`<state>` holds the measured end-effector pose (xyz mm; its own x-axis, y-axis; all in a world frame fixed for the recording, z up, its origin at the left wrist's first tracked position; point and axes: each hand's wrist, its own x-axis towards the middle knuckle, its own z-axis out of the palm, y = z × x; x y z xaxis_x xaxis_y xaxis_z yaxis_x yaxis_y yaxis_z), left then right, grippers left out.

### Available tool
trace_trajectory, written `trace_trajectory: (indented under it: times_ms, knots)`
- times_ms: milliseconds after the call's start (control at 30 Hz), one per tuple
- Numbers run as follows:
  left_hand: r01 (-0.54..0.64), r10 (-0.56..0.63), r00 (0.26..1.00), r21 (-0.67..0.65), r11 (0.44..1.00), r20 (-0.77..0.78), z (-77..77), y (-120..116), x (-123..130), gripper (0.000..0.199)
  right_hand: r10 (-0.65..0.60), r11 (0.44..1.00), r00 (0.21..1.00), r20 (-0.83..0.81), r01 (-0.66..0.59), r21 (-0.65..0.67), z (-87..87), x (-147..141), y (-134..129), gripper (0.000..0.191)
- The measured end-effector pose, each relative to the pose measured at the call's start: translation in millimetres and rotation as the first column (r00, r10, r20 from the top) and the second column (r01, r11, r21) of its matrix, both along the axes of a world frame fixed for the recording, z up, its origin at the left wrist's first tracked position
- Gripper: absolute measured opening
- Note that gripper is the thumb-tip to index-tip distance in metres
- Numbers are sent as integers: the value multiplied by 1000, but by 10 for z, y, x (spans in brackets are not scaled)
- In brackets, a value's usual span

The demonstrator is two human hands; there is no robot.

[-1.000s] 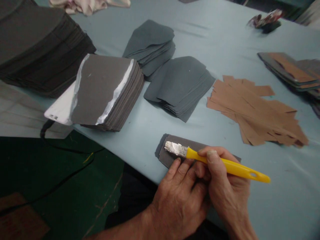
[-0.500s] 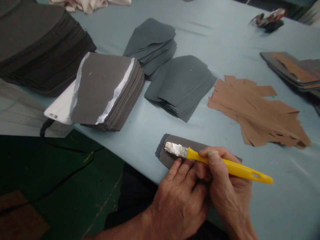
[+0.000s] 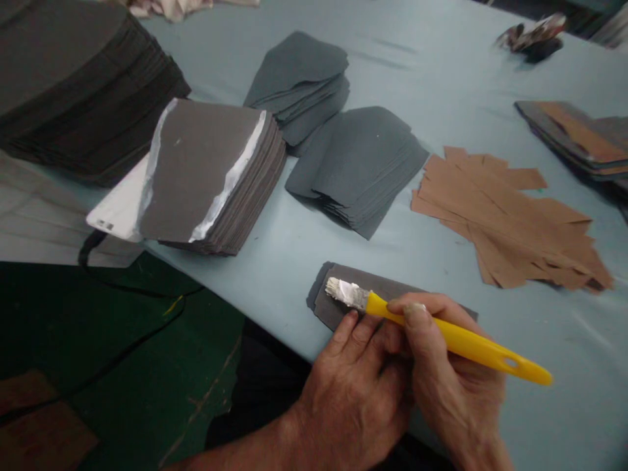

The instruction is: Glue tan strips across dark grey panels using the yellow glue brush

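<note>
My right hand (image 3: 449, 366) grips a brush (image 3: 471, 343) by its yellow handle, thumb on top. White paste coats the bristles, which are over the left part of a dark grey-brown folded piece (image 3: 387, 281) near the table's front edge. A darker blue-grey strip shows at that piece's left end. My left hand (image 3: 356, 383) lies on the piece's near edge with its fingers laid out flat, right beside my right hand. My hands hide the piece's near right part. Whether the bristles touch the surface I cannot tell.
A stack of brown sheets (image 3: 196, 170) with white paste along two edges sits left on a white board (image 3: 118, 209). Behind are a taller dark stack (image 3: 59, 78) and two blue-grey piles (image 3: 363, 170). Brown strips (image 3: 510, 216) lie right. The table edge (image 3: 210, 294) slants across the front.
The brush's handle end has swung down and to the right, and its bristles have shifted slightly right. My left hand stays on the dark piece.
</note>
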<state>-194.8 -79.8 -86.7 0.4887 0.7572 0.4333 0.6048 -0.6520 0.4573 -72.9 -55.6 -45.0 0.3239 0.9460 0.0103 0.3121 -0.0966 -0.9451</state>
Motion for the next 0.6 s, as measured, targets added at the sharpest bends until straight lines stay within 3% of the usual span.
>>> trace_trajectory:
  times_ms: [300,600]
  knots:
    - [28,-33,997,-75,997,-65,-21,-28,-19,57,-88,991,977,-195,106,87,158,-28,-17,28]
    - [14,-19,997,-63,998,-77,-35,-41,-10,55,-98,990,983,-154,112,87,135,-2,4,30]
